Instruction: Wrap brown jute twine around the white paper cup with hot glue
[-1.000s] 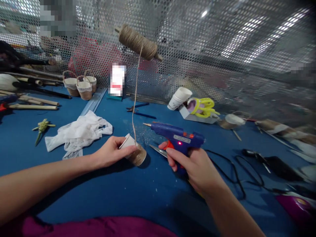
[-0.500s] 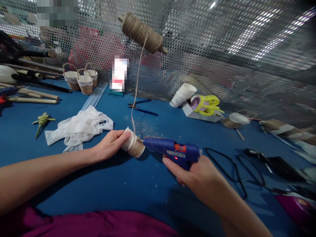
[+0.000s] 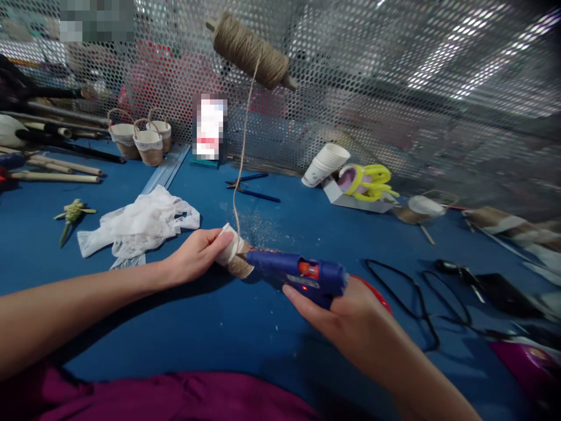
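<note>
My left hand [image 3: 199, 251] grips a white paper cup [image 3: 229, 244] near its rim, the cup tilted with its base toward the lower right. Brown twine [image 3: 240, 267] is wrapped round the part near the base. From there a single strand rises to a twine spool [image 3: 249, 49] on the mesh. My right hand [image 3: 337, 310] is closed round the handle of a blue glue gun [image 3: 298, 272], which shows a small red light. The gun's nozzle meets the cup's side at the edge of the wrapped twine.
White lace [image 3: 144, 225] lies left on the blue table [image 3: 210, 345], beside a green knotted piece [image 3: 73, 213]. Small baskets [image 3: 149, 146] and a phone [image 3: 210, 128] stand at the back. Pliers [image 3: 254, 190], stacked cups [image 3: 325, 165], yellow scissors [image 3: 370, 182] and a black cord [image 3: 403, 292] lie beyond and right.
The glue gun and my right hand have moved slightly left and down, so the nozzle sits farther over the cup. A red curved thing now shows behind my right hand.
</note>
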Demonstrator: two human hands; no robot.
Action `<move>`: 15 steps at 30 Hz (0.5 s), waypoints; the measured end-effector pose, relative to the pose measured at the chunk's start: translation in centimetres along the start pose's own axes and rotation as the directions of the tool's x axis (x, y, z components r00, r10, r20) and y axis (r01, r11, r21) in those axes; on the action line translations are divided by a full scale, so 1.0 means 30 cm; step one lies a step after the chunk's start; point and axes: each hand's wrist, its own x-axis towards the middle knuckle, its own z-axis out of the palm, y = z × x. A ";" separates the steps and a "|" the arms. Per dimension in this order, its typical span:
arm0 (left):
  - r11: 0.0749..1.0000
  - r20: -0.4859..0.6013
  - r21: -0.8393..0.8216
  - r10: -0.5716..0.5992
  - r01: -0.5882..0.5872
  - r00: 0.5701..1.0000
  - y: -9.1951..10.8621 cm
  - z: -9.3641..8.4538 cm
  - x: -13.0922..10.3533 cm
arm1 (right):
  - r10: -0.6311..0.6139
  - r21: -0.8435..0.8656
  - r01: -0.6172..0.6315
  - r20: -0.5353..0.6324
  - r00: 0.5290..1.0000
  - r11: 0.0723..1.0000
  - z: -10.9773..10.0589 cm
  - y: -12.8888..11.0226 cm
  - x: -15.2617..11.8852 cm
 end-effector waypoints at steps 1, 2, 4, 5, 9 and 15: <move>1.000 0.001 0.008 -0.004 0.004 1.000 0.000 0.000 0.000 | -0.011 0.002 0.011 -0.007 1.000 1.000 -0.002 -0.002 -0.001; 1.000 -0.002 0.018 -0.007 0.007 1.000 -0.001 -0.001 -0.001 | -0.016 0.005 0.017 -0.012 1.000 1.000 -0.003 -0.004 -0.001; 0.999 -0.009 0.034 -0.006 0.006 1.000 -0.004 0.000 0.000 | -0.001 -0.002 0.001 -0.021 1.000 1.000 -0.005 -0.006 -0.004; 1.000 -0.009 0.031 -0.001 0.001 1.000 -0.006 0.000 0.000 | 0.005 -0.009 -0.005 -0.026 1.000 1.000 -0.004 -0.006 -0.006; 1.000 0.010 -0.006 0.024 -0.023 1.000 -0.014 0.001 0.001 | -0.008 -0.002 0.008 -0.014 1.000 1.000 0.001 -0.002 -0.010; 0.997 -0.004 0.079 0.018 -0.018 1.000 -0.025 -0.005 0.001 | -0.009 -0.020 0.009 0.002 1.000 1.000 -0.001 0.024 0.002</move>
